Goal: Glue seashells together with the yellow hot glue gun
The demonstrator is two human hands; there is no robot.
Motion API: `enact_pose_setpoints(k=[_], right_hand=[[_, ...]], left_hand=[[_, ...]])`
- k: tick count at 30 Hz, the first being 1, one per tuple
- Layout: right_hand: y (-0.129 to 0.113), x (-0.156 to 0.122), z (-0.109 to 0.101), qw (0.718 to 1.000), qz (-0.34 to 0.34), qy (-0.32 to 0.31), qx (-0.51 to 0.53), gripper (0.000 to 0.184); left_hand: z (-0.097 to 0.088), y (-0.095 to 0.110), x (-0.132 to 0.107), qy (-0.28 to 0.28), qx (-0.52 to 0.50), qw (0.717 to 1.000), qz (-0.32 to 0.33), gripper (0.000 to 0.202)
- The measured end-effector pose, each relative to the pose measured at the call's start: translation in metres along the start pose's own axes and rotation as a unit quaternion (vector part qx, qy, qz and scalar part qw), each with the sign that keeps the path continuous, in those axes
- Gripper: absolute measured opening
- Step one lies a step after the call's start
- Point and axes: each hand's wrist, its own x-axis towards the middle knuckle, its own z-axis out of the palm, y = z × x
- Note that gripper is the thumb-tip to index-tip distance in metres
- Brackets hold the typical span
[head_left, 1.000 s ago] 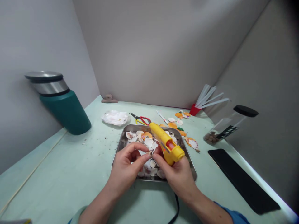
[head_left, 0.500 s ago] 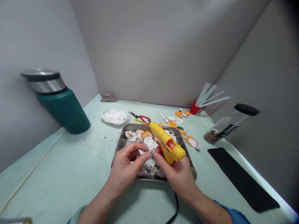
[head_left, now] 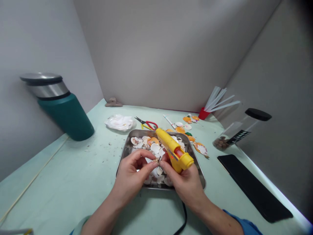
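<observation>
Over a metal tray (head_left: pixel 125 154) of seashells (head_left: pixel 155 148), both of my hands meet at the fingertips. My left hand (head_left: pixel 134 168) is closed in a pinch on a small brown-and-white shell (head_left: pixel 156 160). A yellow glue gun (head_left: pixel 174 150) rests in my right hand (head_left: pixel 187 182), its body above the tray and its black cord (head_left: pixel 185 212) trailing toward me. The right thumb and forefinger also pinch at a tiny dark piece against the small shell; their grip partly hides it.
Red-handled pliers (head_left: pixel 149 124) and crumpled white plastic (head_left: pixel 119 122) lie behind the tray. Orange shells (head_left: pixel 180 130) spread to its right. A green bottle (head_left: pixel 67 114) stands left; a red cup (head_left: pixel 204 114) of glue sticks, a clear jar (head_left: pixel 236 132) and a black slab (head_left: pixel 253 186) are right.
Almost nothing differs. The fingertips have shifted very slightly around the small shell, and the glue gun has edged a little to the left.
</observation>
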Motion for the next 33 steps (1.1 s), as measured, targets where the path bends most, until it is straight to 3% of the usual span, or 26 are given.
enact_pose_setpoints(k=[5, 10, 16, 21, 33], right_hand=[[-0.006, -0.001, -0.003, 1.000, 0.002, 0.010, -0.018, 0.012], [-0.004, 0.001, -0.022, 0.998, 0.015, 0.038, -0.052, 0.014], [-0.003, -0.002, -0.047, 0.997, 0.018, -0.057, -0.039, 0.019], [-0.008, -0.003, -0.054, 0.985, -0.002, -0.131, -0.114, 0.009], [-0.009, -0.002, -0.050, 0.976, -0.015, -0.149, -0.157, 0.014]], left_hand=[[-0.002, 0.001, 0.000, 0.012, -0.045, 0.998, -0.038, 0.020], [-0.005, 0.003, 0.003, 0.024, -0.119, 0.991, -0.059, 0.021], [-0.009, 0.006, 0.006, 0.035, -0.226, 0.971, -0.073, 0.020], [-0.011, 0.006, 0.008, 0.034, -0.257, 0.962, -0.090, 0.020], [-0.011, 0.009, 0.008, 0.057, -0.272, 0.956, -0.093, 0.022]])
